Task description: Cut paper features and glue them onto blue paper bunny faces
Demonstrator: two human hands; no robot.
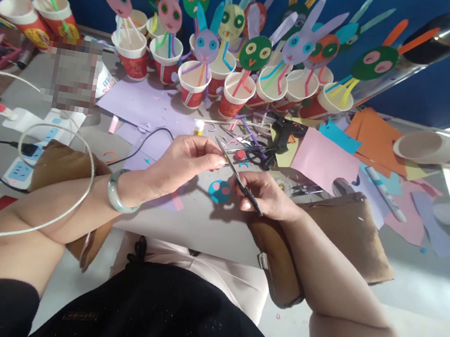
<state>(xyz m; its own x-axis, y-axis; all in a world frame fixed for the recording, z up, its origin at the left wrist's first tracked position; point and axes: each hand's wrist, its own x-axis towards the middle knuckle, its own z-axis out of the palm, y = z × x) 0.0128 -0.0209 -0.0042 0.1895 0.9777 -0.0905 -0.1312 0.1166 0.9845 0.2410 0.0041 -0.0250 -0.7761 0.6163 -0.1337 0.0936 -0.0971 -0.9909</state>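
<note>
My right hand is closed around the dark handles of a pair of scissors, whose blades point up and left toward my other hand. With thumb and fingers pinched, my left hand is by the blade tips; whatever it holds is too small to make out. Below and between the hands, a blue paper disc with pink circles on it lies on the table.
Red and white paper cups with paper rabbit heads line the back. Purple paper, pink paper, a glue stick and a black glue gun lie nearer. A power strip and looping white cable are left.
</note>
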